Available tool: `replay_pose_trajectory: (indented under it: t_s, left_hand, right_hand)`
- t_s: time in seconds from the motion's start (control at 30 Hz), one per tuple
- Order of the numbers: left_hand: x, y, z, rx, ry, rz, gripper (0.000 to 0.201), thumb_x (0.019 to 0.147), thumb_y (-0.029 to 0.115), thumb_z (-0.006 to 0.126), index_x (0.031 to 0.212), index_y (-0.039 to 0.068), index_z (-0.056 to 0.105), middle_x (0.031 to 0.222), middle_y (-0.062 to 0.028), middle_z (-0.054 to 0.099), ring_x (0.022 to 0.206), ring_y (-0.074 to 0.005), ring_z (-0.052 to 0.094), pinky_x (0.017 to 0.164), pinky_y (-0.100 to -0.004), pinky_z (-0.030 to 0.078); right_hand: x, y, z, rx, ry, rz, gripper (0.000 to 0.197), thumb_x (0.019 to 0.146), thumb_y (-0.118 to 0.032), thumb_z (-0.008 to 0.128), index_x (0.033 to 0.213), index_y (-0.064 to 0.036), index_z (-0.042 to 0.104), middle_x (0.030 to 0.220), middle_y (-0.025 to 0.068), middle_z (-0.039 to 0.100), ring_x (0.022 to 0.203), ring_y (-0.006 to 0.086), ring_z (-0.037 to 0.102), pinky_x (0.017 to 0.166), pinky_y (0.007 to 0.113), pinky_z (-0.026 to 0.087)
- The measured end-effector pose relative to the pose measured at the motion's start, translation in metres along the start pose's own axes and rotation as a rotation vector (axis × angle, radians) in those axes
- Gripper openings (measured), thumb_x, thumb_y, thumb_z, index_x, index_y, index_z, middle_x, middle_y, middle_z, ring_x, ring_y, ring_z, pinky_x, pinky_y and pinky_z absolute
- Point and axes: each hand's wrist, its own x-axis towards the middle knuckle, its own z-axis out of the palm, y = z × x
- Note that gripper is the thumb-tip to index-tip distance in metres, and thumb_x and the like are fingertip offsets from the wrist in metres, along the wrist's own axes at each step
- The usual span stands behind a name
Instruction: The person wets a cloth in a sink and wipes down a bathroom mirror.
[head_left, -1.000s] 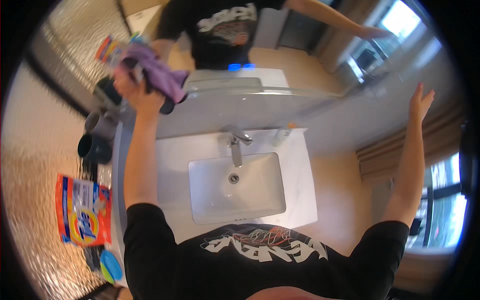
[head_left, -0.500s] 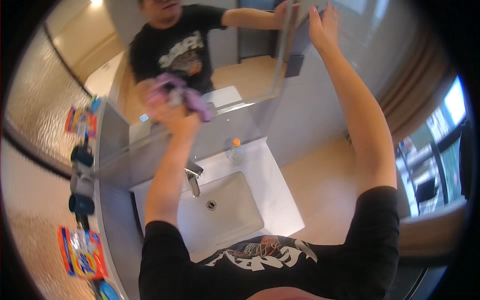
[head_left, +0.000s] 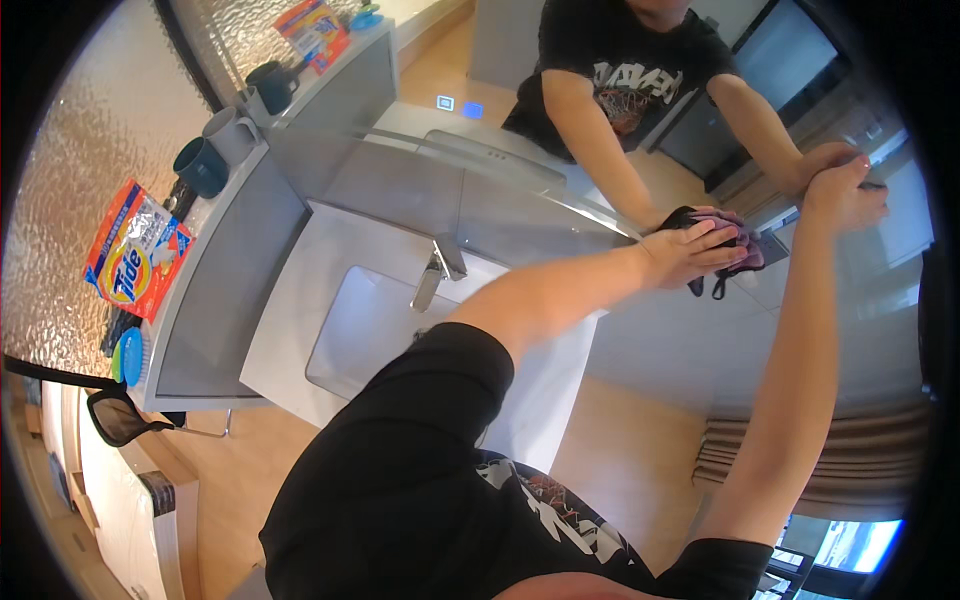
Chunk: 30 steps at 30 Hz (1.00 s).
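1. The purple-and-black cloth [head_left: 748, 252] lies directly against the left hand [head_left: 690, 252], on its far and right side, between the fingers and the mirror [head_left: 490, 110], by the mirror's lower right part; it seems to touch the glass.
2. Bunched up, it shows no clear long axis; two dark loose ends hang toward the near side.
3. The left hand is the nearer one. Its forearm slants across the desk [head_left: 275, 345] from near left to far right, past the faucet [head_left: 437, 275] and sink [head_left: 335, 335].
4. The left fingers curve over the cloth, slightly parted, holding it; the thumb cannot be made out.
5. The right hand [head_left: 842, 197] is raised farther right, apart from the cloth, beside the mirror's right side. Whether it grips or merely touches the edge, I cannot tell.
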Motion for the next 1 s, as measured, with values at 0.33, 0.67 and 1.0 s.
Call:
replay_pose_trajectory:
  t_s: [0.33, 0.67, 1.0]
  left_hand:
    - [-0.131, -0.161, -0.059, -0.348, -0.297, 0.071, 0.065, 0.082, 0.031, 0.064, 0.143, 0.022, 0.043, 0.149, 0.0065, 0.041, 0.14, -0.0161, 0.035, 0.115, -0.0392, 0.026]
    - [-0.28, -0.329, -0.126, 0.179, 0.022, -0.444, 0.084, 0.086, 0.05, 0.052, 0.141, -0.009, 0.03, 0.145, -0.0387, 0.02, 0.135, -0.0528, 0.023, 0.109, -0.063, 0.018]
    - [-0.303, -0.284, -0.068, 0.413, -0.214, -0.783, 0.066, 0.09, 0.048, 0.054, 0.133, -0.001, 0.048, 0.136, -0.0153, 0.052, 0.125, -0.0343, 0.049, 0.109, -0.0443, 0.033]
  right_hand:
    - [0.028, 0.044, -0.014, -0.05, -0.025, 0.001, 0.055, 0.09, -0.037, 0.053, 0.112, 0.0125, 0.057, 0.115, 0.0307, 0.054, 0.104, 0.0428, 0.058, 0.09, 0.048, 0.047]
    - [0.043, 0.079, -0.028, -0.03, -0.036, 0.001, 0.076, 0.096, -0.051, 0.033, 0.132, 0.0152, 0.04, 0.137, 0.0363, 0.039, 0.13, 0.0451, 0.039, 0.112, 0.048, 0.027]
    - [0.068, 0.141, -0.001, -0.15, 0.009, -0.254, 0.042, 0.095, -0.032, 0.049, 0.102, 0.0093, 0.053, 0.106, 0.0277, 0.056, 0.1, 0.0399, 0.054, 0.087, 0.05, 0.04]
